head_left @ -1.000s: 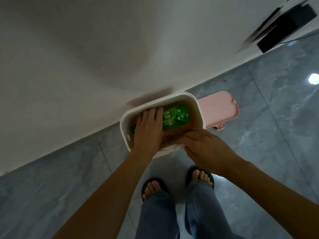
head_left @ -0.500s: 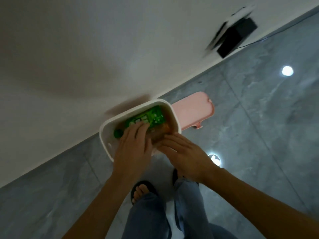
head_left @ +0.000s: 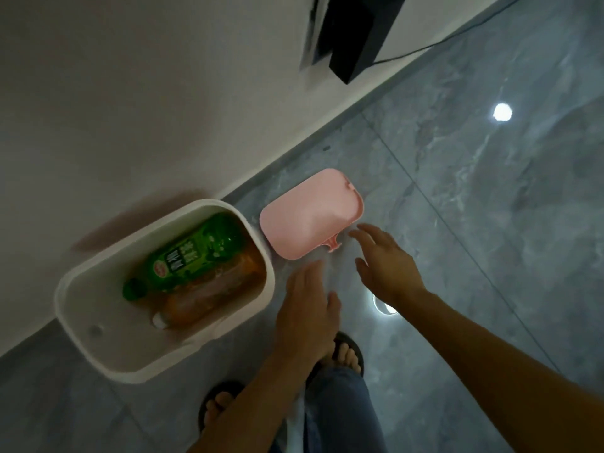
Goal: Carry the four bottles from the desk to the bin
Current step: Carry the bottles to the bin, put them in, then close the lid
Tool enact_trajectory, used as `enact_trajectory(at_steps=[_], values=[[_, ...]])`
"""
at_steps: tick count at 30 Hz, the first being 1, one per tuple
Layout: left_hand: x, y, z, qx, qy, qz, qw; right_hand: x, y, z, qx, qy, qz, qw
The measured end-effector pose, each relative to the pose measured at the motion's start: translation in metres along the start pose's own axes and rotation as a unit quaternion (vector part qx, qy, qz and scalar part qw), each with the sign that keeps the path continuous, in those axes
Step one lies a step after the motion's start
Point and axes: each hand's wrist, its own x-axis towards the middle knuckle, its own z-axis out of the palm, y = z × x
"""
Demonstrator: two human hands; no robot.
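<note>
Bottles lie in the white bin [head_left: 81,308] on the grey tiled floor [head_left: 490,223], against the wall [head_left: 130,93]: we see a green bottle [head_left: 192,253] on top, cap toward our left, and an orange one [head_left: 202,299] beneath it; how many more lie under them we cannot tell. Just right of the bin a pink lid [head_left: 310,214] lies flat on the floor. Our left hand [head_left: 307,308] and right hand [head_left: 389,266] hover above the floor beside the lid, fingers spread, holding nothing. Below are our sandalled feet.
</note>
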Motion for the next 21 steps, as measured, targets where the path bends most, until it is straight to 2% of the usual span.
enact_trajectory(at_steps=[2, 4, 7, 11, 13, 21], values=[[0.023, -0.012, 0.020, -0.003, 0.045, -0.053, 0.998, 0.024, 0.006, 0.014, -0.025, -0.005, -0.021, 0.999], [0.040, -0.021, 0.038, 0.033, 0.074, -0.062, 0.995, 0.042, 0.011, 0.027, -0.052, -0.022, -0.071, 0.996], [0.062, -0.031, 0.051, 0.118, 0.094, -0.034, 0.988, 0.056, 0.017, 0.042, -0.096, -0.030, -0.140, 0.985], [0.088, -0.041, 0.050, 0.185, 0.154, 0.025, 0.970, 0.068, 0.025, 0.051, -0.103, 0.031, -0.158, 0.981], [0.096, -0.044, 0.046, 0.205, 0.166, 0.022, 0.964, 0.070, 0.029, 0.051, -0.116, 0.038, -0.174, 0.977], [0.064, -0.024, 0.028, 0.160, 0.163, 0.035, 0.973, 0.034, 0.031, 0.010, -0.114, 0.040, -0.213, 0.970]])
